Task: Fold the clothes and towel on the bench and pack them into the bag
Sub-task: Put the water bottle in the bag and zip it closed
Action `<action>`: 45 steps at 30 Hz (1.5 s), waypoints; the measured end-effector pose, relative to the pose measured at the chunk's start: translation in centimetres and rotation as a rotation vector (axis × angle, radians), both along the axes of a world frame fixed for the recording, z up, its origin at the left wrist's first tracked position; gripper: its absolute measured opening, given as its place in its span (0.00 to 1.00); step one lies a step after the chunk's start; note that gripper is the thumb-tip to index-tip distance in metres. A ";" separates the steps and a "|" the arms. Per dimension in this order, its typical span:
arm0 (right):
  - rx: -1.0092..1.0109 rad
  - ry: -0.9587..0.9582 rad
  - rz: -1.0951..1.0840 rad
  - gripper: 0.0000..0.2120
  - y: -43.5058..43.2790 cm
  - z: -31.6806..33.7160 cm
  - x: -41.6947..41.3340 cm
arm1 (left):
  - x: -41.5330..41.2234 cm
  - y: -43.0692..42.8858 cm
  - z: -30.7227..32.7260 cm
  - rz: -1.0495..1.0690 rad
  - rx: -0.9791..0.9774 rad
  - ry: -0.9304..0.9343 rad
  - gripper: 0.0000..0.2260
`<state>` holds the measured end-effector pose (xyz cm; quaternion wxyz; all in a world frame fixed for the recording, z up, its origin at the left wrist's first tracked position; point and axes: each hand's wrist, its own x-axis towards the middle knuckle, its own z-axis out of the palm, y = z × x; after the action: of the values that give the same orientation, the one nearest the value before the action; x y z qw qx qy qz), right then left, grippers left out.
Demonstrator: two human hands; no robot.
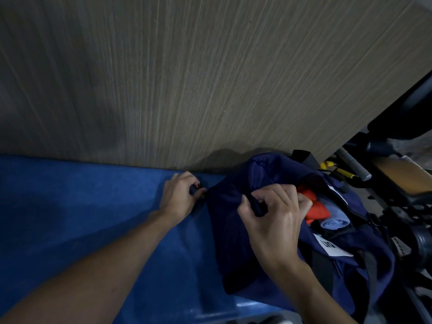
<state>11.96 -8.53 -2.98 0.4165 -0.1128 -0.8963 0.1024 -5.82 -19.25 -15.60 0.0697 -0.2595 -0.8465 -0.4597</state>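
Packing looks nearly done. On the blue bench (81, 218), the left hand (180, 195) pinches a small dark tab at the bag's left end, likely a zip pull. The navy bag (233, 242) lies at the bench's right end, and the right hand (273, 220) grips the edge of its opening. Inside sit an orange garment (315, 206) and a rolled pale-blue towel (334, 224). Closing the bag seems all that remains.

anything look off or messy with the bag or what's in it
Nothing stands out. The navy bag lies on the blue bench, mouth open, with the orange garment and rolled light blue towel inside, nothing spilling out. The left hand pinches its end, the right hand grips its edge.
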 end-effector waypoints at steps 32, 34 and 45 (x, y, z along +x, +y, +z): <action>-0.578 -0.348 0.064 0.08 6.8 2.1 6.3 | 13.1 2.2 15.7 -0.286 -0.227 0.269 0.19; -0.590 -0.373 0.066 0.11 7.3 2.1 6.7 | 13.1 1.7 16.1 -0.290 -0.220 0.229 0.23; -0.496 -0.539 0.017 0.23 10.2 1.8 9.5 | 11.6 -3.4 17.7 -0.218 -0.461 0.252 0.25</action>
<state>21.44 1.65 -1.14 0.1247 -0.2257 -0.9227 0.2866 5.75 -22.69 2.15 0.0636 -0.4133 -0.8804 -0.2237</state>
